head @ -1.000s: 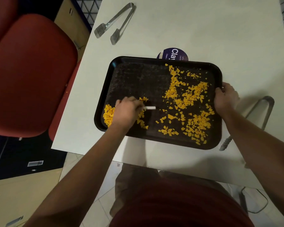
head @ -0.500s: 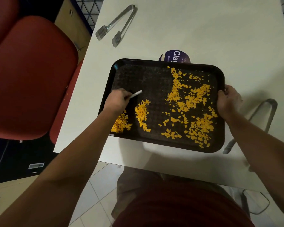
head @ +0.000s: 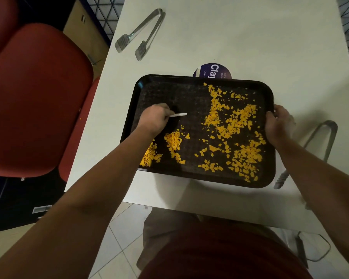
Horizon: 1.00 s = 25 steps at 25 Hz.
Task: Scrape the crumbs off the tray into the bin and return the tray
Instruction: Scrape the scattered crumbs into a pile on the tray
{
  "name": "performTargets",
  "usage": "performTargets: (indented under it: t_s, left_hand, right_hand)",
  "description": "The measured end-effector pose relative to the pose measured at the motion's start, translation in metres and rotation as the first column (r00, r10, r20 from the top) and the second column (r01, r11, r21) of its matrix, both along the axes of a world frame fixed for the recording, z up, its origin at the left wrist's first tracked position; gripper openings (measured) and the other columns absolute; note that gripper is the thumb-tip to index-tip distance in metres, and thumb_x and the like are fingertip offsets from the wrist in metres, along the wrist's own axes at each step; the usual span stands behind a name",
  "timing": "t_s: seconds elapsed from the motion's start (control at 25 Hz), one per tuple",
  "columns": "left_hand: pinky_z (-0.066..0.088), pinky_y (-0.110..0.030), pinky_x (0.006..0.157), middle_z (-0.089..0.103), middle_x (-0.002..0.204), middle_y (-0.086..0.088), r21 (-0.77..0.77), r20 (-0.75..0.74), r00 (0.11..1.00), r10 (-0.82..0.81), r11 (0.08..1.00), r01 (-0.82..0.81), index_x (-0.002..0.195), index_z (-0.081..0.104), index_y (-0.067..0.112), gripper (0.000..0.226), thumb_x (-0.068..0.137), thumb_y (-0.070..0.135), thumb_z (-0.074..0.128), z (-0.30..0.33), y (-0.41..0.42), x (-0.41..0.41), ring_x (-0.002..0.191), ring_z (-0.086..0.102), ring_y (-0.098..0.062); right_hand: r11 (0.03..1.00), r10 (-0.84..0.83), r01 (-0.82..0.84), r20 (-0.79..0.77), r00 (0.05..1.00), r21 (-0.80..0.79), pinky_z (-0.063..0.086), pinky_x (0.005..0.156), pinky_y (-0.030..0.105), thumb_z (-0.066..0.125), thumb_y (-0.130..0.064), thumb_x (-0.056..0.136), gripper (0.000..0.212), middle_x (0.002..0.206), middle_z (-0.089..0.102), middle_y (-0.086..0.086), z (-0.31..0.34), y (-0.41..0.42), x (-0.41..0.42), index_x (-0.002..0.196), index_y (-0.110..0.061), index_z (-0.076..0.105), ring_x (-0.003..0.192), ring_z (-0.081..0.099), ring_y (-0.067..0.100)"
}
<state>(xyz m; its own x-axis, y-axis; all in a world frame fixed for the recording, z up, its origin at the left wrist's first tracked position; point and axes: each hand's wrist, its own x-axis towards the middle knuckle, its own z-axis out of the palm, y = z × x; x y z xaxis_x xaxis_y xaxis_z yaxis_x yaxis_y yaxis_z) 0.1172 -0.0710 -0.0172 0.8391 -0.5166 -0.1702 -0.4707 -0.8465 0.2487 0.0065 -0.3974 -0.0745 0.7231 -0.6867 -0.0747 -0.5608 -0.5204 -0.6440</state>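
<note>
Left hand [head: 156, 117] pinches white scraper [head: 178, 115] over tray [head: 191, 77]; right hand [head: 278, 123] grips its rim.

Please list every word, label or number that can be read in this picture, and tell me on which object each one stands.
"Cla": large white letters on the round dark blue sticker on the white table; the black tray hides the rest of the word.
"Clean": small white print on the same sticker, cut off by the tray; only just readable.
Two more lines of small print on the sticker: too small to read.
No other text shows anywhere.
</note>
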Motion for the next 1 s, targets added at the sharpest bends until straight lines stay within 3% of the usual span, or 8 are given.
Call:
performTargets:
  t_s: [0.2,0.32,0.44,0.52,0.6,0.84,1.0]
  left_hand:
    - [0.032,-0.035,0.088,0.061,0.119,-0.001,0.093,-0.002,0.975,-0.221,0.971,0.220,0.118,0.064,0.022,0.031,0.093,0.013,0.050,0.007,0.032,-0.019,0.111,0.055,-0.024]
    - [0.035,-0.037,0.088,0.063,0.112,-0.003,0.026,0.094,0.995,-0.026,0.999,0.024,0.118,0.064,0.021,0.028,0.094,0.018,0.048,0.017,0.027,-0.048,0.102,0.058,-0.026]
    - [0.048,-0.039,0.084,0.063,0.101,-0.010,-0.128,-0.049,0.983,0.179,0.975,-0.184,0.114,0.065,0.017,0.027,0.093,0.018,0.050,0.017,-0.011,-0.092,0.088,0.061,-0.029]
    - [0.051,-0.041,0.081,0.061,0.101,-0.012,-0.146,-0.164,0.954,0.251,0.950,-0.275,0.114,0.064,0.014,0.028,0.092,0.013,0.048,0.013,-0.032,-0.110,0.088,0.061,-0.032]
    - [0.051,-0.042,0.081,0.060,0.106,-0.015,-0.106,-0.202,0.941,0.272,0.949,-0.297,0.116,0.061,0.009,0.029,0.092,0.010,0.045,0.010,-0.044,-0.120,0.091,0.060,-0.034]
    - [0.048,-0.040,0.078,0.058,0.109,-0.018,0.026,-0.112,0.909,0.401,0.916,-0.401,0.115,0.057,0.001,0.027,0.093,0.005,0.041,0.007,-0.028,-0.128,0.093,0.060,-0.034]
    - [0.048,-0.037,0.072,0.061,0.101,-0.017,-0.126,-0.085,0.906,0.415,0.897,-0.423,0.108,0.061,0.000,0.024,0.091,0.005,0.045,0.014,-0.031,-0.129,0.086,0.061,-0.032]
  right_hand:
    - [1.000,-0.006,0.006,-0.005,1.000,-0.006,0.038,0.100,0.043,0.037,-0.034,0.081,0.053,0.121,0.061,0.017,-0.001,0.000,0.001,0.124,-0.010,0.057,0.113,0.053,0.037]
    - [1.000,-0.006,0.006,0.010,1.000,0.004,0.039,0.099,0.043,0.036,-0.035,0.079,0.055,0.119,0.062,0.017,-0.001,0.000,0.001,0.123,-0.010,0.057,0.112,0.053,0.037]
    - [1.000,-0.001,0.001,0.005,1.000,-0.001,0.037,0.100,0.042,0.038,-0.034,0.081,0.053,0.120,0.061,0.017,0.000,0.000,0.000,0.124,-0.010,0.057,0.113,0.052,0.037]
    - [1.000,0.001,-0.001,0.007,1.000,-0.006,0.037,0.100,0.042,0.038,-0.034,0.082,0.053,0.121,0.061,0.018,0.001,0.001,0.000,0.124,-0.009,0.057,0.113,0.052,0.038]
    - [1.000,-0.001,0.002,0.013,1.000,-0.008,0.036,0.101,0.043,0.036,-0.035,0.080,0.055,0.121,0.061,0.018,0.002,0.001,0.000,0.124,-0.009,0.057,0.114,0.052,0.038]
    - [1.000,-0.003,0.003,-0.011,1.000,0.021,0.037,0.102,0.046,0.035,-0.037,0.079,0.057,0.124,0.059,0.016,0.001,0.000,0.000,0.127,-0.012,0.055,0.116,0.050,0.037]
    - [1.000,-0.004,0.005,-0.035,0.999,0.031,0.037,0.102,0.044,0.034,-0.037,0.078,0.058,0.124,0.060,0.014,0.001,-0.001,0.001,0.127,-0.014,0.055,0.116,0.051,0.036]
